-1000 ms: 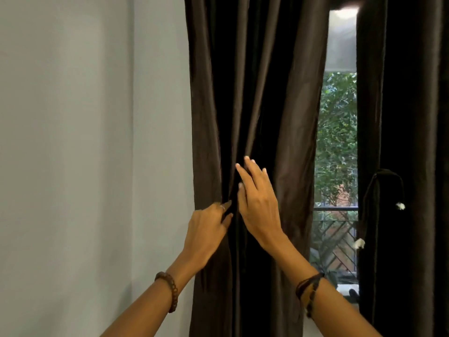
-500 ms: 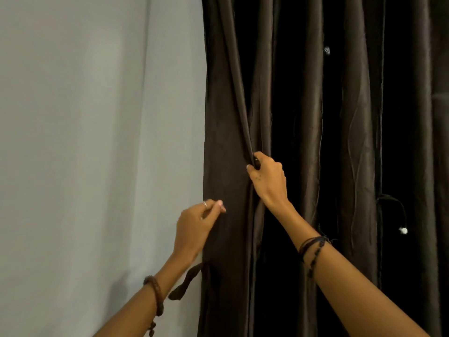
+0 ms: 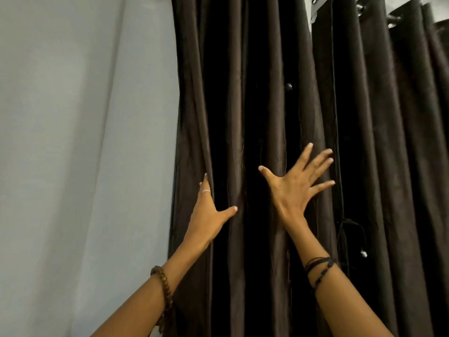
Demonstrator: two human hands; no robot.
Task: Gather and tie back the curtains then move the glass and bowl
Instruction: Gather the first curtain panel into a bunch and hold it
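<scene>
Curtains (image 3: pixel 267 105) of dark brown cloth hang in deep upright folds across the right part of the view, and both hands are on the panel nearest the wall. The left hand (image 3: pixel 206 215) reaches up along the panel's outer edge: its thumb is spread out over one fold, its forefinger points straight up, and the other fingers are hidden behind the cloth, so it seems to be cupping the edge folds, though I cannot tell how firmly. The right hand (image 3: pixel 295 188) is splayed wide, fingers straight and apart, flat against or just in front of the folds and grasping nothing. It sits a few pleats away from the left, which looks like the stance for sweeping the cloth toward the wall and bunching it between the two hands. Lower right of that hand, a thin dark cord (image 3: pixel 352 223) loops out from the fabric with a small pale bead (image 3: pixel 363 254) at its end, probably a tie-back, untouched as yet. At the top, metal eyelets (image 3: pixel 393 19) carry the cloth. The plain pale wall (image 3: pixel 85 142) fills the left. The glass and bowl are not in view, and the gathering looks only begun.
</scene>
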